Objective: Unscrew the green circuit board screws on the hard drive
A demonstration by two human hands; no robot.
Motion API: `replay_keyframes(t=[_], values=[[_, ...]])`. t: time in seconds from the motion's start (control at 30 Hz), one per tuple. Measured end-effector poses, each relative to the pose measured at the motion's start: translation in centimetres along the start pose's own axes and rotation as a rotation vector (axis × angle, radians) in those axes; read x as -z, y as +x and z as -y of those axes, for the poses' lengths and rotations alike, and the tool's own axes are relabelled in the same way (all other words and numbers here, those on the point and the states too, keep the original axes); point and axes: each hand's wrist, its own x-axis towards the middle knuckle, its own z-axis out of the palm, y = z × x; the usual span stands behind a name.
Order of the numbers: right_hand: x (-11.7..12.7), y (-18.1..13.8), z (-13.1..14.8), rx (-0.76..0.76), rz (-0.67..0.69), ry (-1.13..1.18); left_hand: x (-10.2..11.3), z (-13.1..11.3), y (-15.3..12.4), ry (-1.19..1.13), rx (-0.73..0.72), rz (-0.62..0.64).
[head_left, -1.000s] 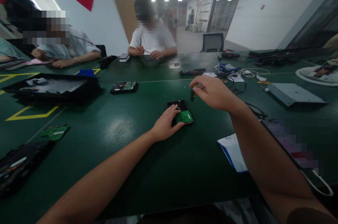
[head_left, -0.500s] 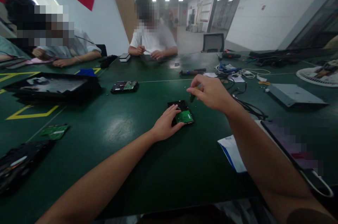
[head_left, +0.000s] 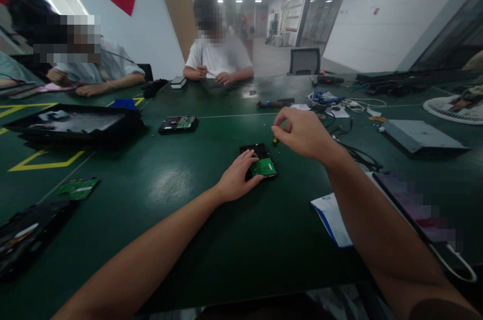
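A hard drive (head_left: 263, 150) lies on the table, with a green circuit board (head_left: 265, 167) on its upper face. My left hand (head_left: 241, 173) holds it down from the left, the fingertips on top and the thumb along its near edge. Just right of and above the drive, my right hand (head_left: 293, 131) pinches a small dark, yellow-marked tool (head_left: 275, 142) between thumb and fingers. Most of that tool is hidden, so its exact kind is unclear. A few tiny specks, perhaps screws, lie on the table near it.
Another hard drive (head_left: 177, 124) lies farther left, near black trays (head_left: 75, 126). A loose green board (head_left: 80, 187) and a black device (head_left: 30, 234) are at left. Cables (head_left: 356, 151), a metal box (head_left: 424, 135) and a tablet-like screen (head_left: 415, 209) are at right. Two people sit across the table.
My right hand has shifted very slightly, and the tool in its fingers has turned so a yellow part shows. My left hand and the hard drive have stayed in place.
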Motion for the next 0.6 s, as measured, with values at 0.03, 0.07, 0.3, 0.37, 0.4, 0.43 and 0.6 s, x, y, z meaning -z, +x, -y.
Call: replay_keyframes(t=[0.03,0.07,0.3,0.37,0.4,0.43,0.6], values=[[0.02,-0.03,0.05,0.002,0.008,0.009,0.01,0.00,0.00,-0.001,-0.002,-0.002],[0.02,-0.05,0.06,0.003,0.020,0.028,0.02,0.00,0.00,-0.001,-0.003,-0.001],[-0.05,-0.19,-0.46,-0.043,0.125,0.243,0.04,0.12,-0.01,-0.001,0.002,0.008],[0.07,-0.20,-0.51,-0.041,0.125,0.236,0.00,0.17,-0.03,0.002,0.003,0.009],[0.15,-0.19,-0.49,-0.036,0.113,0.215,-0.03,0.20,-0.04,0.004,0.004,0.010],[0.22,-0.18,-0.45,-0.029,0.093,0.185,-0.05,0.22,-0.04,0.006,0.004,0.011],[0.28,-0.10,-0.11,-0.007,-0.002,0.014,-0.04,0.24,-0.03,0.001,0.002,0.007]])
